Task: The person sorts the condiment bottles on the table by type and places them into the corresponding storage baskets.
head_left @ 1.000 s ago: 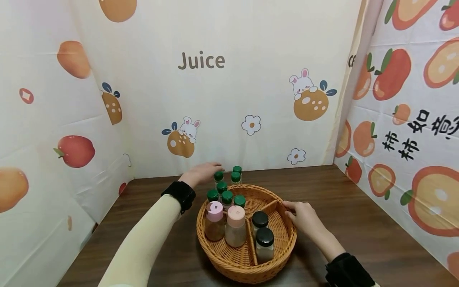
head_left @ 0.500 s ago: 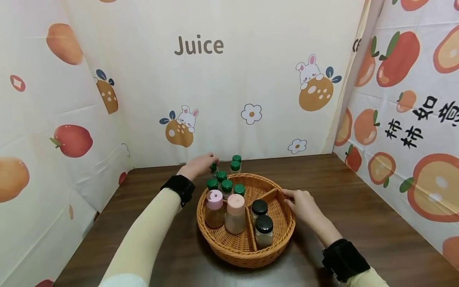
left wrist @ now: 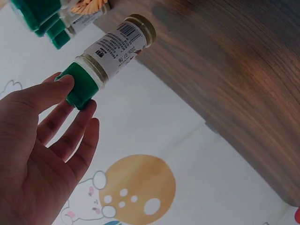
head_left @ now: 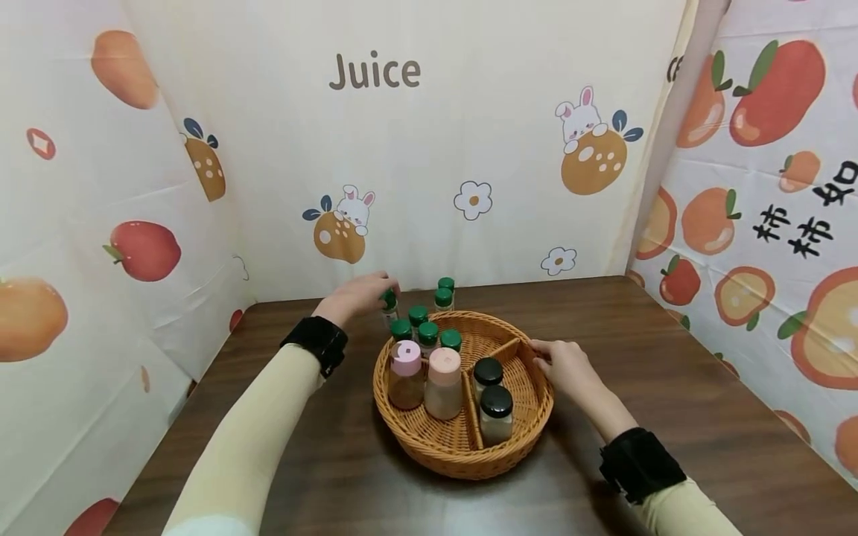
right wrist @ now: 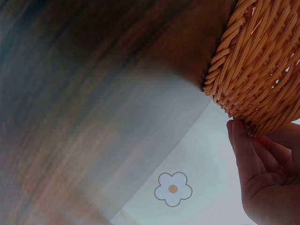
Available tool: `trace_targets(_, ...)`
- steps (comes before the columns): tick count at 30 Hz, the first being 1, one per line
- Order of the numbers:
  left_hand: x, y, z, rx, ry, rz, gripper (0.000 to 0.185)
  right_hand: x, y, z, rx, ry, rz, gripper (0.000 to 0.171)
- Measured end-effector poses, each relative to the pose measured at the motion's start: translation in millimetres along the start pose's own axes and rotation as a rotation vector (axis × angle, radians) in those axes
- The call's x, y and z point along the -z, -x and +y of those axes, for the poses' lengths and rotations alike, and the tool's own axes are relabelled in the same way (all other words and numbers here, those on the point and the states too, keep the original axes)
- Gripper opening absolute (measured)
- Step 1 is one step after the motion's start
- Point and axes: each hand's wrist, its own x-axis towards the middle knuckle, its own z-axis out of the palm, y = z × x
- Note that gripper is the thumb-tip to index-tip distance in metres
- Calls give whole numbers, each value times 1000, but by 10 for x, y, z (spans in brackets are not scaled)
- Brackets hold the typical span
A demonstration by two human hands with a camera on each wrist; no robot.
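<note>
Green-capped spice bottle (left wrist: 108, 56) is the item in hand: it stands on the counter (head_left: 643, 357) just behind the wicker basket (head_left: 523, 439), at the far-left edge of the cluster, w/ two more green-capped bottles (head_left: 444, 293) beside it at the back.

Basket first, being biggest: round, woven, divided into compartments. Looks stiff and light, w/ a rough weave that gives good grip. Right hand (head_left: 566, 368) has fingers curled over its right rim, steadying it; the wrist view shows fingertips (right wrist: 241, 140) pressed against the outer weave.

Inside, the near-left section has two pink-lidded jars (head_left: 425, 380), the near-right section two black-lidded jars (head_left: 491, 398), and the far section three green-capped bottles (head_left: 427, 333).

Left hand (head_left: 355, 294) pinches the bottle's cap betw. thumb and fingertips (left wrist: 58, 89), other fingers fairly straight. The bottle itself looks like clear glass or hard plastic w/ a paper label, small and light, prob. part-filled w/ powder. Rigid, smooth sides, so slippery if held low; could crack if dropped. The ridged cap is the handy hold, but a loose cap may turn, so gripping around the neck or body seems safer. Narrow base, tips easily.
</note>
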Motion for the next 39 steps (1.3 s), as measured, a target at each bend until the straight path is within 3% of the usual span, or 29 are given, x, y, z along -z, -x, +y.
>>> trace_targets(5, 19, 1, 45, -7, 5, -2, 29, 10, 47, 20, 1, 10, 4, 34)
trace_targets(13, 182, 81, 145, -7, -4, 54, 30, 6, 58, -2, -3, 5, -7, 34)
trace_targets(26, 407, 108, 387, -109, -3, 184, 31, -11, 125, -5, -5, -6, 3, 33)
trace_targets(30, 460, 65, 519, -175, -19, 228, 31, -14, 110, 1, -2, -10, 8, 33)
trace_targets(39, 502, -5, 817, -249, -43, 157, 32, 7, 56, -18, -2, -5, 5, 34)
